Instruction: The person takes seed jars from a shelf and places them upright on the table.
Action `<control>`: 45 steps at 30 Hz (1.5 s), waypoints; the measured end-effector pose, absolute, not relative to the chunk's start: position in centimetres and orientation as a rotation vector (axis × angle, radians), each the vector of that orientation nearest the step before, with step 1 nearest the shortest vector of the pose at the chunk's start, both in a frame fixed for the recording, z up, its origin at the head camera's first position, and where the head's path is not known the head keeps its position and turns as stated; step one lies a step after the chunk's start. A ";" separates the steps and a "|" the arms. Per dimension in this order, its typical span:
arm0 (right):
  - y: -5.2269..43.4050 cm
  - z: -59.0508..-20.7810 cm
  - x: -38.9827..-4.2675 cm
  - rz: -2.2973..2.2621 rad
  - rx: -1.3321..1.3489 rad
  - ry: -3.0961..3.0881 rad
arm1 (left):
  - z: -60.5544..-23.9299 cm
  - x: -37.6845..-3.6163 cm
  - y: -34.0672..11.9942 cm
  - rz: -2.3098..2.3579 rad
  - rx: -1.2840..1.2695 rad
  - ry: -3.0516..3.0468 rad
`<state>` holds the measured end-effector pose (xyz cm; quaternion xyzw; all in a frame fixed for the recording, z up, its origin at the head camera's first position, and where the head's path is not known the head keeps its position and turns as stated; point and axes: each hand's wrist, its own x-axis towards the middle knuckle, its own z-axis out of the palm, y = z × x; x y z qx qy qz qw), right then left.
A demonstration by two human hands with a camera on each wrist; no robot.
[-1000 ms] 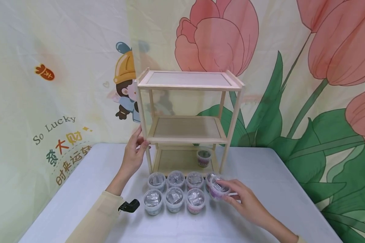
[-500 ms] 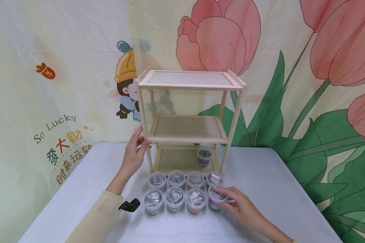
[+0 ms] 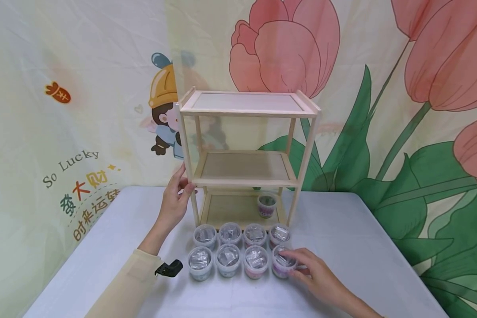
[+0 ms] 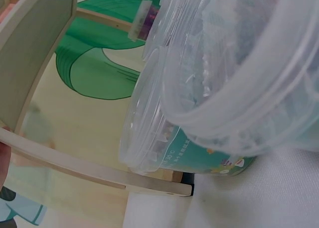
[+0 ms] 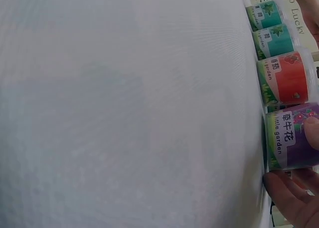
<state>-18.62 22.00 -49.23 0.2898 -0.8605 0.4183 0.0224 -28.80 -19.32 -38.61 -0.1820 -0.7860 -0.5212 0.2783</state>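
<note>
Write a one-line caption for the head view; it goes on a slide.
Left hand grips wooden shelf; right hand holds purple cup.

Head high, frontal; wrists close, sharing cups (image 3: 242, 254).

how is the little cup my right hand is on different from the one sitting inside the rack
The cup under your right hand, the purple-label cup, stands on the table at the right end of the front row, beside other cups; your fingers grip it. The shelf cup stands alone and untouched on the wooden rack's bottom shelf. Both are small, upright, clear-lidded cups.
</note>
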 end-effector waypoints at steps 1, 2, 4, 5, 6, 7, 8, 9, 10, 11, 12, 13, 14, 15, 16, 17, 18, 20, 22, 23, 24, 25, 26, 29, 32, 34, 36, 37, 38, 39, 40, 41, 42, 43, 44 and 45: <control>22.0 -49.3 -18.6 1.300 0.894 -2.672 | -38.6 -28.9 -19.3 -1.401 -0.489 -2.109; 22.0 -49.4 -18.5 1.304 0.891 -2.676 | -38.8 -29.0 -19.4 -1.402 -0.489 -2.110; 22.1 -49.5 -18.5 1.308 0.884 -2.686 | -39.2 -29.5 -19.5 -1.404 -0.484 -2.112; 22.1 -49.5 -18.5 1.309 0.883 -2.690 | -39.4 -29.8 -19.6 -1.404 -0.480 -2.114; 22.1 -49.5 -18.5 1.311 0.884 -2.693 | -39.7 -30.1 -19.8 -1.404 -0.476 -2.116; 22.1 -49.5 -18.5 1.310 0.887 -2.696 | -40.0 -30.4 -19.9 -1.403 -0.473 -2.118; 22.1 -49.5 -18.5 1.306 0.894 -2.696 | -40.3 -30.7 -20.1 -1.403 -0.471 -2.119; 22.1 -49.3 -18.5 1.306 0.898 -2.705 | -40.5 -31.0 -20.2 -1.405 -0.472 -2.118; 22.2 -49.2 -18.5 1.301 0.909 -2.709 | -40.7 -31.2 -20.4 -1.403 -0.474 -2.119; 22.2 -49.1 -18.5 1.291 0.931 -2.709 | -40.8 -31.3 -20.4 -1.403 -0.476 -2.119; 22.3 -48.8 -18.5 1.278 0.948 -2.717 | -40.9 -31.4 -20.5 -1.402 -0.479 -2.120; 22.4 -48.6 -18.5 1.251 0.968 -2.727 | -41.0 -31.4 -20.5 -1.401 -0.480 -2.120; 22.6 -48.3 -18.5 1.216 0.990 -2.736 | -41.0 -31.4 -20.6 -1.398 -0.482 -2.120; 22.7 -48.1 -18.5 1.162 1.017 -2.745 | -41.0 -31.4 -20.5 -1.400 -0.483 -2.118; 22.9 -47.8 -18.5 1.104 1.041 -2.745 | -40.9 -31.3 -20.4 -1.397 -0.482 -2.120; 23.0 -47.5 -18.5 1.053 1.057 -2.752 | -40.8 -31.2 -20.3 -1.398 -0.481 -2.120; 23.1 -47.1 -18.4 1.003 1.056 -2.771 | -40.6 -31.1 -20.2 -1.397 -0.480 -2.119; 23.2 -46.1 -18.3 0.941 1.030 -2.813 | -40.2 -30.6 -19.9 -1.399 -0.482 -2.119; 23.1 -45.0 -18.3 0.923 0.984 -2.857 | -39.5 -29.9 -19.6 -1.402 -0.488 -2.115; 23.0 -44.3 -18.3 0.927 0.957 -2.874 | -39.1 -29.5 -19.4 -1.401 -0.487 -2.115; 22.9 -43.6 -18.4 0.930 0.943 -2.881 | -38.8 -29.1 -19.3 -1.391 -0.487 -2.118; 22.8 -43.0 -18.6 0.936 0.932 -2.877 | -38.5 -28.8 -19.2 -1.388 -0.487 -2.119; 22.7 -42.4 -18.8 0.941 0.937 -2.858 | -38.2 -28.6 -19.2 -1.384 -0.488 -2.119; 22.2 -41.0 -19.8 0.973 0.949 -2.795 | -38.0 -28.3 -19.2 -1.384 -0.486 -2.121; 21.3 -39.9 -21.2 1.006 0.931 -2.762 | -38.0 -28.3 -19.2 -1.394 -0.486 -2.121; 20.6 -39.3 -22.1 1.020 0.925 -2.746 | -38.1 -28.3 -19.3 -1.403 -0.489 -2.115; 19.8 -38.7 -22.9 1.039 0.931 -2.729 | -38.3 -28.4 -19.3 -1.420 -0.498 -2.100; 19.4 -38.5 -23.3 1.043 0.941 -2.720 | -38.3 -28.5 -19.3 -1.425 -0.500 -2.096; 19.0 -38.4 -23.7 1.039 0.952 -2.711 | -38.4 -28.5 -19.3 -1.428 -0.502 -2.092; 18.6 -38.3 -24.1 1.037 0.965 -2.701 | -38.5 -28.5 -19.3 -1.430 -0.506 -2.089; 18.2 -38.2 -24.5 1.032 0.971 -2.697 | -38.5 -28.6 -19.3 -1.430 -0.508 -2.089; 17.9 -38.2 -24.9 1.033 0.970 -2.696 | -38.5 -28.6 -19.3 -1.423 -0.506 -2.093; 17.5 -38.2 -25.4 1.031 0.968 -2.696 | -38.5 -28.6 -19.3 -1.413 -0.503 -2.098; 17.3 -38.3 -26.0 1.019 0.960 -2.696 | -38.5 -28.6 -19.3 -1.402 -0.499 -2.103; 17.0 -38.4 -26.5 0.999 0.957 -2.692 | -38.5 -28.6 -19.3 -1.396 -0.501 -2.103; 16.8 -38.6 -27.1 0.989 0.951 -2.692 | -38.5 -28.6 -19.3 -1.398 -0.505 -2.100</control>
